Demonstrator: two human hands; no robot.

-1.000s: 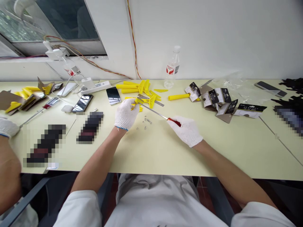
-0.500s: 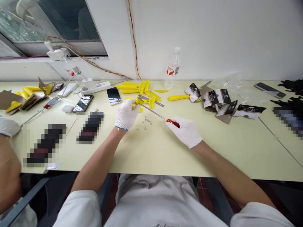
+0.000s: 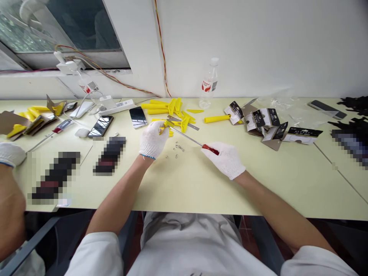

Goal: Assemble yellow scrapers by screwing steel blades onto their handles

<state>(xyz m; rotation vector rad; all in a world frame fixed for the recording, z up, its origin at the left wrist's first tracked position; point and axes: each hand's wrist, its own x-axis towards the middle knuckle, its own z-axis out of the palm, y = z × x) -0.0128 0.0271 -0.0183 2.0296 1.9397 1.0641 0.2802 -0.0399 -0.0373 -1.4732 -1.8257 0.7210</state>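
Observation:
My left hand (image 3: pixel 153 140), in a white knit glove, is closed on a yellow plastic scraper part (image 3: pixel 166 123). My gloved right hand (image 3: pixel 224 159) grips the red handle of a screwdriver (image 3: pixel 188 137). Its long metal shaft slants up and left, with the tip at the yellow part by my left fingers; the exact contact is too small to make out. Just beyond lie flat metal blades (image 3: pixel 193 126) and yellow scraper heads (image 3: pixel 184 124). Several small screws or nuts (image 3: pixel 179 147) are scattered on the table between my hands.
Yellow handles (image 3: pixel 157 111) lie behind my left hand, near a phone (image 3: pixel 138 117). A plastic bottle (image 3: pixel 209 84) stands by the wall. Opened boxes (image 3: pixel 270 117) and a yellow-handled scraper (image 3: pixel 217 119) lie right. A co-worker's gloved hand (image 3: pixel 10 154) is at far left.
Almost nothing differs. My right hand and the screwdriver handle have shifted or turned very slightly, while my left hand holds the yellow part in the same place.

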